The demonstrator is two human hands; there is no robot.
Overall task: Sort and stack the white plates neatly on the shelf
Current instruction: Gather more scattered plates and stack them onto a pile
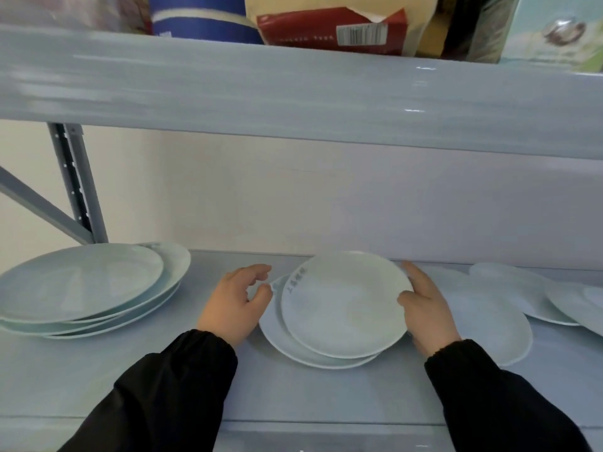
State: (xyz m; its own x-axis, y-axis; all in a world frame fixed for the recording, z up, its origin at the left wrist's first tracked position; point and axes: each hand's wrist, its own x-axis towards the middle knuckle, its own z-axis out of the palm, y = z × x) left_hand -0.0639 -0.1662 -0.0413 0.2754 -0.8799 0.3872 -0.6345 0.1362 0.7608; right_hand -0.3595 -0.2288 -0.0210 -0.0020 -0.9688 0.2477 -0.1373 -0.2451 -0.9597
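A small white plate (342, 305) with grey lettering near its rim lies tilted on top of a larger white plate (277, 334) in the middle of the shelf (293, 393). My right hand (427, 308) grips the small plate's right rim, thumb on top. Just left of the pair, my left hand (235, 298) hovers with fingers curled apart, holding nothing. A stack of large white plates (81, 288) stands at the far left. Behind my right hand lies another white plate (489, 318), and several overlapping ones (535, 295) sit at the far right.
The upper shelf's thick grey beam (293, 93) hangs low overhead, carrying a blue tub (202, 17), a red box (332, 31) and other packages. A grey upright with a diagonal brace (75, 184) stands at the back left. A pale wall closes off the back.
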